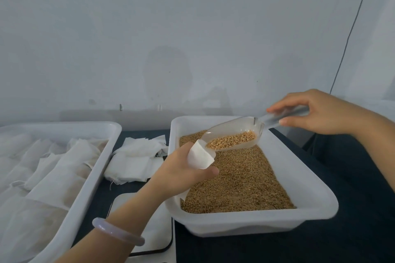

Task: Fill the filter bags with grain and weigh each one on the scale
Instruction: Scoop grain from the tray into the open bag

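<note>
My left hand (181,168) grips a white filter bag (199,157) with its mouth open, held over the near-left part of the grain tray (299,218). My right hand (316,111) pinches the handle of a clear plastic scoop (233,134) that carries a small heap of golden grain. The scoop's lip touches the bag's mouth. Brown grain (241,179) fills the white tray below. A flat white scale (158,235) lies under my left forearm, partly hidden by it.
A second white tray (94,168) at the left holds several filled filter bags. A loose pile of flat filter bags (136,160) lies on the dark table between the trays. A pale wall rises right behind the table, with a thin cable (350,32) down its right side.
</note>
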A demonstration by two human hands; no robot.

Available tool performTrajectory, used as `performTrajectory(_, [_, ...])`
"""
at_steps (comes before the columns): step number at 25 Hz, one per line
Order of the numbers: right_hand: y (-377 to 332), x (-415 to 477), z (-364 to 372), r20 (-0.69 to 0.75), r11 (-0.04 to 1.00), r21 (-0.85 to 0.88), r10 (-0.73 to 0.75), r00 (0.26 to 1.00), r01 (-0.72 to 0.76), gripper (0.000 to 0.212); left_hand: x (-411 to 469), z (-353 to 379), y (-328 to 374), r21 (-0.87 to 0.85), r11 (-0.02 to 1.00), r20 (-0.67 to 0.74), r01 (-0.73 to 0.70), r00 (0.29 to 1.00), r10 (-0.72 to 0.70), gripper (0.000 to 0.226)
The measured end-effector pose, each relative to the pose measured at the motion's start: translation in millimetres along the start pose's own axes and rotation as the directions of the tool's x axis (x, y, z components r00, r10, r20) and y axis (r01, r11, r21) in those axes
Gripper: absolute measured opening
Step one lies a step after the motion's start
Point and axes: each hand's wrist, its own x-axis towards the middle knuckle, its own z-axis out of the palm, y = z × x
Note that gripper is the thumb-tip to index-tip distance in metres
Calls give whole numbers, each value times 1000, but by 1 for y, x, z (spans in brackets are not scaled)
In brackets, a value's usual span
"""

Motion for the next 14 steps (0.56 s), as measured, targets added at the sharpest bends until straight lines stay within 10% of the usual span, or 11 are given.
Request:
performTrajectory(6, [4,-6,11,73,998,52,15,997,-18,33,0,-1,2,-57,998,23,-1,1000,3,65])
performTrajectory(14, [-34,18,-17,-4,896,-396,-219,976,200,31,13,30,6,39,998,2,53,999,-53,56])
